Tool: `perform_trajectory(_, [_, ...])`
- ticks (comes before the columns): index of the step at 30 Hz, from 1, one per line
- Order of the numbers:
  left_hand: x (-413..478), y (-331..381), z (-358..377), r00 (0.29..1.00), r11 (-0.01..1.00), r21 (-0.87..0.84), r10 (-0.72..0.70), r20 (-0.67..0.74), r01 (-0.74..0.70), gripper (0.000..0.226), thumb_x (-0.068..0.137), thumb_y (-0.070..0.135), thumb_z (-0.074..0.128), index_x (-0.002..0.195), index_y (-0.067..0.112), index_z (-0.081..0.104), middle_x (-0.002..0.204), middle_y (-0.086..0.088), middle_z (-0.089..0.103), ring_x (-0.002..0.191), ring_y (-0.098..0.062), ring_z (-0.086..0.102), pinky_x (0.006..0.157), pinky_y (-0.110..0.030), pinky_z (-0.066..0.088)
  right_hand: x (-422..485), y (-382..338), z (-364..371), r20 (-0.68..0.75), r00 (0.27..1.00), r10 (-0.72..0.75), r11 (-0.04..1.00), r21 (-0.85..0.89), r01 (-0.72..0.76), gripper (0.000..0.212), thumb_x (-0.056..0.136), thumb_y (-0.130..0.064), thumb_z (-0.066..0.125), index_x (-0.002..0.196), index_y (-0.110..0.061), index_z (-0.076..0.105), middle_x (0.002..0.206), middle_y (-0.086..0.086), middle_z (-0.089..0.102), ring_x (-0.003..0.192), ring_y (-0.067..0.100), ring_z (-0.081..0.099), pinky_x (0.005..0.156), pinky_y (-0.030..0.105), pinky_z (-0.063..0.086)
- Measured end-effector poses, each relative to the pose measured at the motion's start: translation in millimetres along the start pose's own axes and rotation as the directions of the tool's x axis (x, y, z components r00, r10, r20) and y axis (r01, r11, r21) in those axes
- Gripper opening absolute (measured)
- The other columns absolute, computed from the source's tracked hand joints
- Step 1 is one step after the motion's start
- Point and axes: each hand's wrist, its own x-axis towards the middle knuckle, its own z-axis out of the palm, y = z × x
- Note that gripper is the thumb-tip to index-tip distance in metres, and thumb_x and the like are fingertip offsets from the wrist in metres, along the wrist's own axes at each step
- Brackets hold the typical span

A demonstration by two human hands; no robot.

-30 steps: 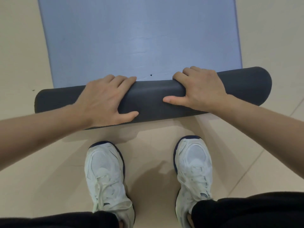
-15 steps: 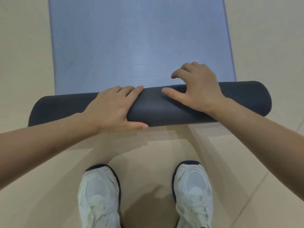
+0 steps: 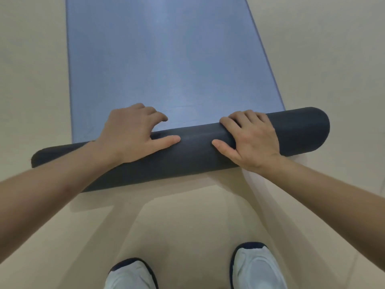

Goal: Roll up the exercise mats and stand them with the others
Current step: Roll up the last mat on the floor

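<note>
Noted mat (image 3: 193,155) on beige floor (image 3: 187,222), part rolled: dark tube lying crosswise ahead of the feet, blue sheet running flat away from it. Starting left: saw tube's left end bare and sitting nearer than the right end; read that as a slightly skewed roll, or lens bend. Found left hand (image 3: 129,132) palm-down on the tube, fingers arched over its far side toward the blue sheet, thumb flat along the top. Then a bare stretch of tube between the thumbs. Found right hand (image 3: 252,140) clamped over the top, fingers hooked on the far edge, thumb on the near face. Hands apart, both gripping the mat. Right end rounded, poking out past the sheet's edge.

Judged foam: light, soft, springy, matte and grippy, not fragile, likely to unwind if released. Best held wide, nearer both ends, to keep edges square. Blue face finely textured with faint sheen; underside smooth charcoal. Below, white shoes (image 3: 256,268), dark toe trim.
</note>
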Motion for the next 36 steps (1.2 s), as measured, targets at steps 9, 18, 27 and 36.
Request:
perform_trajectory(9, [-31,54,27,0.988,0.981,0.163,0.125,-0.088,-0.110,0.096,0.086,0.072,0.050,0.159,0.011,0.035,0.165,-0.017,0.034,0.150,-0.041,0.033,0.121,-0.061,0.024,78,26,1,0.329,0.944,0.012,0.992,0.116,-0.054,0.076,0.094,-0.080,0.011,0.115,-0.030,0.064,0.106,-0.004,0.065,0.096,0.022,0.058,0.083,0.041,0.043])
perform_trajectory(18, [33,7,12,0.993,0.995,-0.028,0.097,0.073,-0.095,0.111,0.077,0.092,0.046,0.164,0.028,0.020,0.168,0.003,0.030,0.151,-0.023,0.035,0.123,-0.043,0.028,94,16,-5,-0.085,0.988,0.127,0.960,0.260,-0.101,0.060,0.098,-0.064,0.040,0.116,-0.016,0.071,0.114,0.003,0.068,0.104,0.027,0.060,0.096,0.044,0.039])
perform_trajectory(27, [95,-26,-23,0.928,0.929,-0.362,0.065,0.366,0.078,0.095,0.069,0.087,0.061,0.152,0.048,0.035,0.143,0.021,0.055,0.128,-0.013,0.054,0.108,-0.036,0.040,69,8,12,0.121,0.992,-0.034,0.997,-0.065,0.042,0.122,0.066,-0.098,0.047,0.152,-0.012,0.043,0.148,0.015,0.050,0.135,0.042,0.046,0.120,0.062,0.024])
perform_trajectory(36, [77,-14,-17,0.910,0.989,0.044,0.146,-0.387,-0.140,0.058,0.088,0.058,0.053,0.128,0.018,0.068,0.131,0.000,0.069,0.116,-0.028,0.063,0.090,-0.042,0.045,128,31,5,0.213,0.975,-0.060,0.997,-0.041,0.070,0.113,0.072,-0.103,0.026,0.146,-0.020,0.044,0.132,0.006,0.061,0.116,0.031,0.057,0.106,0.049,0.040])
